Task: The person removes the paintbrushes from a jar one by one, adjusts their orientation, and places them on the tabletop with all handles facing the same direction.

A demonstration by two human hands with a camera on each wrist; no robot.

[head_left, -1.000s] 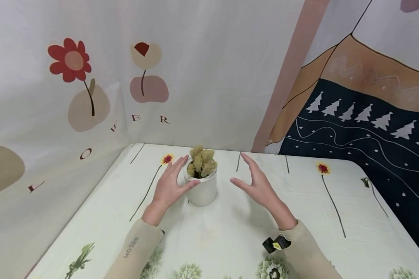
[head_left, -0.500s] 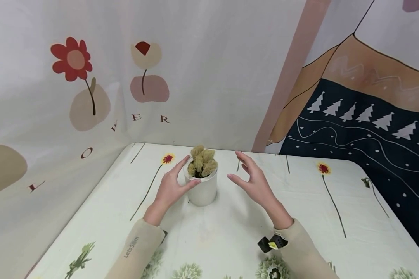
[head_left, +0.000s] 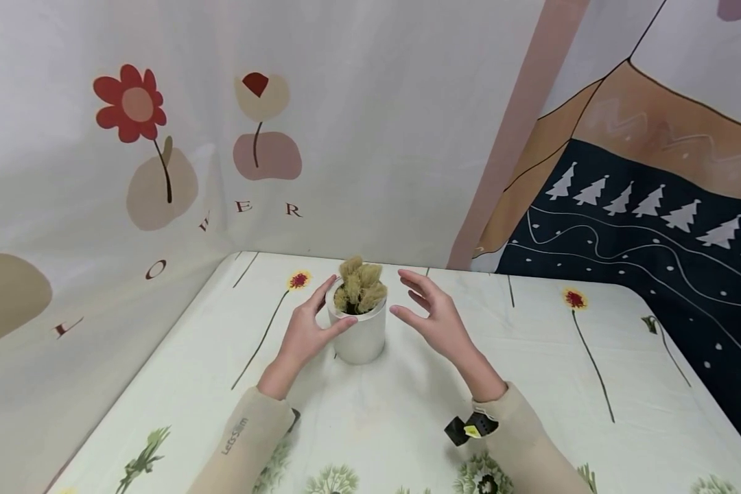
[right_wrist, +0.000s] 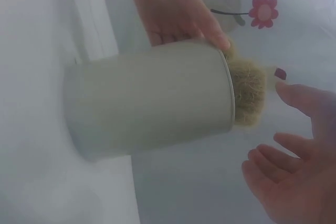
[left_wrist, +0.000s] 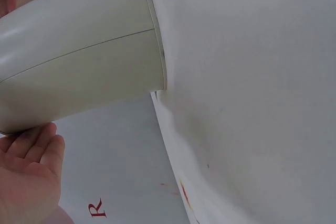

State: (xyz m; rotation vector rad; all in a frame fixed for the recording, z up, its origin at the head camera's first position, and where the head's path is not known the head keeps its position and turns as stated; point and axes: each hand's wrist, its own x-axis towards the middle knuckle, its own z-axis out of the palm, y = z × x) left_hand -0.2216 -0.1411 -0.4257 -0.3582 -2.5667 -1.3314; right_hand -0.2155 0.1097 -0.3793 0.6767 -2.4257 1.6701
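A white cylindrical plant pot (head_left: 359,339) stands upright on the table, holding a tuft of fluffy yellow-green dried plants (head_left: 359,287). My left hand (head_left: 304,336) is spread at its left side, thumb over the front of the rim and fingers behind. In the left wrist view that hand's bent fingers (left_wrist: 39,142) lie right at the pot's wall near its top. My right hand (head_left: 437,317) hovers to the pot's right with fingers apart and nothing in it. A gap separates it from the pot. From the right wrist, the plant tuft (right_wrist: 248,92) shows beside this hand's fingers.
A white floral-print cloth (head_left: 370,418) covers the table. Behind hang a pale curtain (head_left: 370,137) with flower prints and a dark blue cloth (head_left: 630,226) with white trees. Both sleeves are beige; a small black device (head_left: 469,428) sits at the right wrist.
My right hand has moved left, narrowing the gap to the pot. The left hand keeps its place at the pot, and the pot has stayed on the table.
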